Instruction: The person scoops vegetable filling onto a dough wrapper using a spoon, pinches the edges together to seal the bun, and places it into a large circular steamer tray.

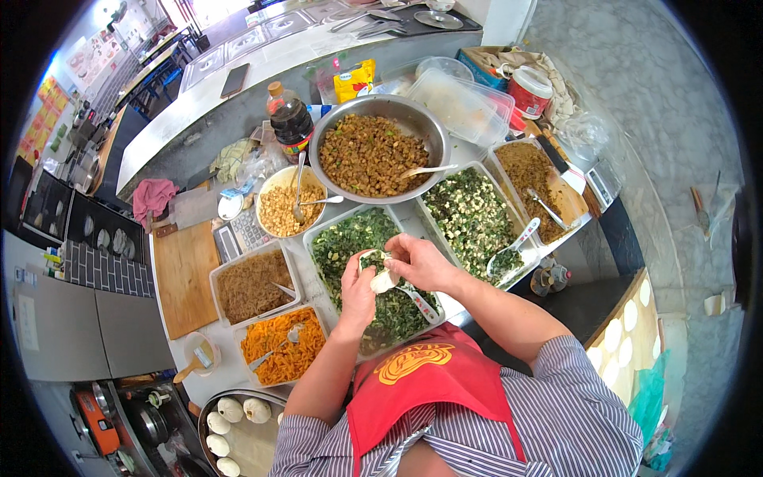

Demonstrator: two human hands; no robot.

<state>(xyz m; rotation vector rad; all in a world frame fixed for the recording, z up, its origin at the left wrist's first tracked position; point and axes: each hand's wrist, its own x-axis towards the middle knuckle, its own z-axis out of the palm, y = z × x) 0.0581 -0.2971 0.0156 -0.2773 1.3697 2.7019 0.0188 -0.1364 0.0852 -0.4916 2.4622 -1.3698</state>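
In my left hand (359, 296) rests a partly closed dough bun (384, 282), with chopped green filling showing at its open top. The fingers of my right hand (422, 262) pinch the edge of the dough. Both hands are above a plastic tub of chopped greens (340, 238), in which a flower-patterned spoon (422, 305) lies. To the right stands a tub of greens with pale cubes (471, 208), holding another patterned spoon (517, 244). At lower left, several filled buns (230, 409) sit along the rim of a round tray (253, 444).
A steel bowl of brown diced filling (372, 155) stands behind, beside a dark sauce bottle (290, 122). Tubs of shredded carrot (283, 346) and brown noodle-like filling (253, 286) are left, near a wooden board (182, 280) with a cleaver (192, 207). Flat dough rounds (630, 315) lie on a board at right.
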